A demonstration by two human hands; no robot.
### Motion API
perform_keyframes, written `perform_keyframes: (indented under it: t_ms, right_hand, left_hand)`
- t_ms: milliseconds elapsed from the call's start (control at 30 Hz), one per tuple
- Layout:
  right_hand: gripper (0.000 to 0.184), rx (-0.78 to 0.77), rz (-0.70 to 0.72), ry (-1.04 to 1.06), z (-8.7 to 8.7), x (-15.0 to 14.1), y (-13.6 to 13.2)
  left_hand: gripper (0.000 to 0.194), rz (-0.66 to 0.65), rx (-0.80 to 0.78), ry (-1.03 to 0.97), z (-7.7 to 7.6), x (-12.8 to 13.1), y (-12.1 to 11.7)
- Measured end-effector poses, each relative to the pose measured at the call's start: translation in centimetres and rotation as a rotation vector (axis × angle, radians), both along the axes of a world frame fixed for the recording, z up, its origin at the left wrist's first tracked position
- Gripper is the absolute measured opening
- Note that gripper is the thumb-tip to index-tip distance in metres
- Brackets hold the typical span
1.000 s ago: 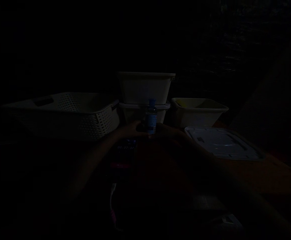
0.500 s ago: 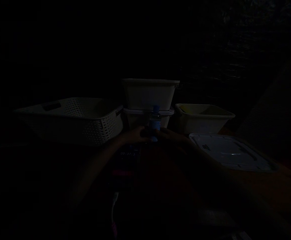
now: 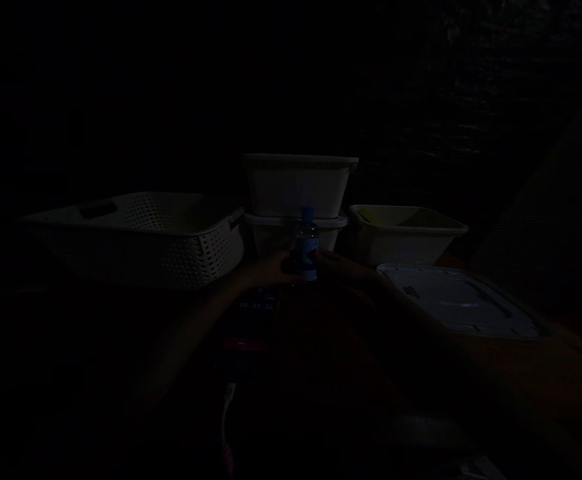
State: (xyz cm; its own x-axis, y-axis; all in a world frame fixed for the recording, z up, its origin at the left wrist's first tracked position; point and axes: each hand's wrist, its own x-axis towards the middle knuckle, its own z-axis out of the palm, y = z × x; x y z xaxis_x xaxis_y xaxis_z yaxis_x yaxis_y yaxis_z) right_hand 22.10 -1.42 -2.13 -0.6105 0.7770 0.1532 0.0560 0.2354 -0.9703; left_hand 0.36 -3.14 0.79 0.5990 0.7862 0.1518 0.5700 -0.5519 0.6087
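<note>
The scene is very dark. A clear plastic water bottle (image 3: pixel 307 248) with a blue cap and blue label stands upright in the middle, in front of the stacked tubs. On its left side, my left hand (image 3: pixel 271 268) curves round the lower part, thumb nearer me. My right hand (image 3: pixel 345 268) holds it from the right, fingertips on the label. The far fingers of both hands are lost in shadow. A phone (image 3: pixel 251 327) showing a running timer lies below my left hand, with a pale cable (image 3: pixel 226 407) at its near end.
White tubs (image 3: pixel 298 187) are stacked behind the bottle. To the left is a perforated white basket (image 3: pixel 205 257). An open tub (image 3: pixel 401 247) stands to the right, and a flat translucent lid (image 3: pixel 461 303) lies on the brown table (image 3: pixel 561 367) in front of it.
The bottle has shifted slightly left, and my right hand's fingertips sit a little higher on its label. The whole view has moved up a touch, and the timer has advanced.
</note>
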Motion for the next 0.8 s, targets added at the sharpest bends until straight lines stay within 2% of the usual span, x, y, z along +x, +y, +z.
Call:
perform_keyframes:
  t_ms: [333,600,800]
  right_hand:
    - [0.044,-0.087,0.011,0.041,0.8,-0.4,-0.9]
    - [0.045,-0.121,0.084,0.077,0.9,-0.3,-0.9]
    - [0.046,-0.133,0.091,0.062,1.6,-0.5,-1.5]
  left_hand:
    - [0.047,-0.036,-0.057,-0.016,-0.1,-0.3,0.5]
    - [0.05,-0.085,-0.051,-0.019,-0.2,-0.3,0.7]
    - [0.057,-0.051,-0.061,-0.017,0.0,-0.2,0.3]
